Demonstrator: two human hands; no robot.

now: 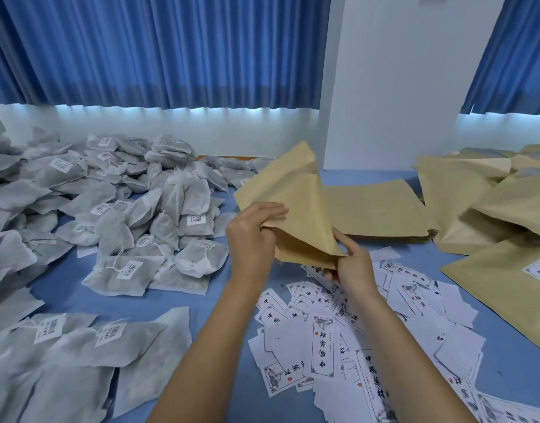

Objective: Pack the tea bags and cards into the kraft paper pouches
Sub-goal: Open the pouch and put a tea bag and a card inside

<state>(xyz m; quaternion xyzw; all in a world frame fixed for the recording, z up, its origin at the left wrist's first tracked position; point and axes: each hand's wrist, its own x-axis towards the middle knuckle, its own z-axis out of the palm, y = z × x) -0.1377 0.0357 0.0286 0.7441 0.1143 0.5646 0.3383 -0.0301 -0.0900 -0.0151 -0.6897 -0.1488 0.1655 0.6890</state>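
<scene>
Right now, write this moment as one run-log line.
left hand: grips kraft pouch | right hand: pinches pouch edge | tea bags, cards: loose on table

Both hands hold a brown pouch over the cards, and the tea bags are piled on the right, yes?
No: the head view shows the tea bags piled on the left. Left hand and right hand do hold the brown pouch over the cards.

Two hands, left hand (pixel 250 236) and right hand (pixel 352 267), grip one kraft pouch (pixel 296 209). Tea bags (pixel 116 209) at nine o'clock: many dozens, too heaped to count. Cards (pixel 323 340) at five o'clock: dozens, overlapping. Spare pouches (pixel 476 203) at two o'clock: uncountable stacks. Two curtains (pixel 155 50).
</scene>
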